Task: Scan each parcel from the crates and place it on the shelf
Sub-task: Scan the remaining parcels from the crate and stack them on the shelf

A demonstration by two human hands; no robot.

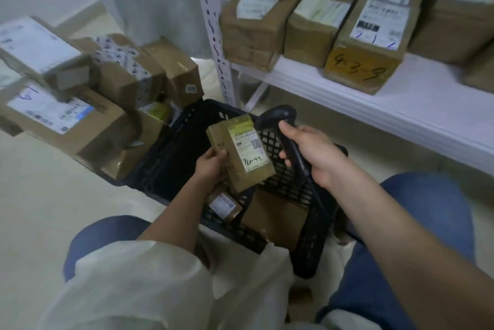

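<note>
One parcel (240, 152) gripped in left hand (209, 169) above crate (315, 249); scanner (283, 137) gripped in right hand (311, 153). Scan step. Next, likely: aim at label, then shelf (374, 99).

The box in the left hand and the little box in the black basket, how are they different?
The held box is bigger; the little box is smaller. The left hand lifts the held box above the crate; the little box lies inside it. The held box's label has handwriting; the little box's is blurred. Both are brown with white labels.
</note>
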